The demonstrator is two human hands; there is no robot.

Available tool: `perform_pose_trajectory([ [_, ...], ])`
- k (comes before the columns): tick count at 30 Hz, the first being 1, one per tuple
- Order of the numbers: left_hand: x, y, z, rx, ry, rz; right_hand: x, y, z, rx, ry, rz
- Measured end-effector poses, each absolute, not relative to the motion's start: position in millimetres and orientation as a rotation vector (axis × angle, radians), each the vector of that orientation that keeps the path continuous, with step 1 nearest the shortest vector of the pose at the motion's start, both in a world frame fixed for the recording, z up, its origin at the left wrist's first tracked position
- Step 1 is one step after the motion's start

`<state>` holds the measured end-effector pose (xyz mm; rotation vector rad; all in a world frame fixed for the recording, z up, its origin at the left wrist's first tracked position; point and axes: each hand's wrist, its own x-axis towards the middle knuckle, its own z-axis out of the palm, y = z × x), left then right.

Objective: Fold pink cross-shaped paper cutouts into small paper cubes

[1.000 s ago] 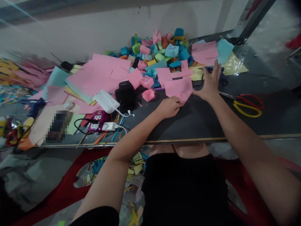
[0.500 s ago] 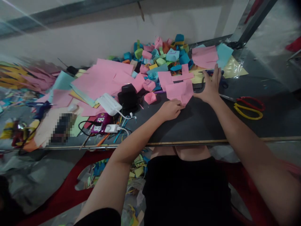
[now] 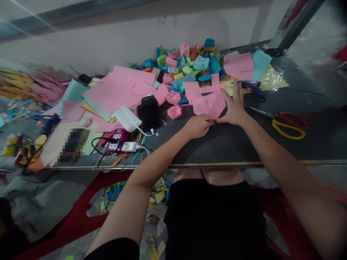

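Note:
A pink sheet of paper (image 3: 208, 104) with creases lies on the dark table in front of me. My left hand (image 3: 199, 126) is closed at its near edge, fingertips gripping the paper. At the right edge of the same sheet rests my right hand (image 3: 234, 106), fingers spread, its thumb near the left fingertips. Just behind lie cut pink paper pieces (image 3: 192, 92). To the left sits a small folded pink paper shape (image 3: 174, 112). Scissors with red and yellow handles (image 3: 288, 124) lie right of my right hand, and blue-handled scissors (image 3: 253, 88) are beyond it.
A heap of folded coloured paper shapes (image 3: 187, 66) stands against the wall. Leftward are large pink sheets (image 3: 116, 86), a black object (image 3: 148, 111), a white power bank (image 3: 127, 118), a purple socket strip (image 3: 118, 139) with cables and a blue glue gun (image 3: 50, 122). The table edge (image 3: 217, 165) runs along my lap.
My right hand has moved left and nearer, its thumb now close to my left fingertips at the pink sheet's near edge. My left hand stays in place.

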<state>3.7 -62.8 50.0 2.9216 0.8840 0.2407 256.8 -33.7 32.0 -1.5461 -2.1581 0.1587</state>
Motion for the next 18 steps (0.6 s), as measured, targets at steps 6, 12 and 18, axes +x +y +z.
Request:
perform_pose_trajectory([
  [6,2.4,-63.0,49.6,2.960,0.861,0.249,264.5,-27.9,28.5,-1.588,-2.163,0.153],
  [12,3.3,-64.4,53.3,2.965,0.879,0.224,264.2,-28.7,29.8,-1.582,-2.168,0.138],
  [18,1.6,-63.4,54.5,2.939,0.857,0.245,255.5,-32.8,31.6,-1.536,-2.225,0.190],
])
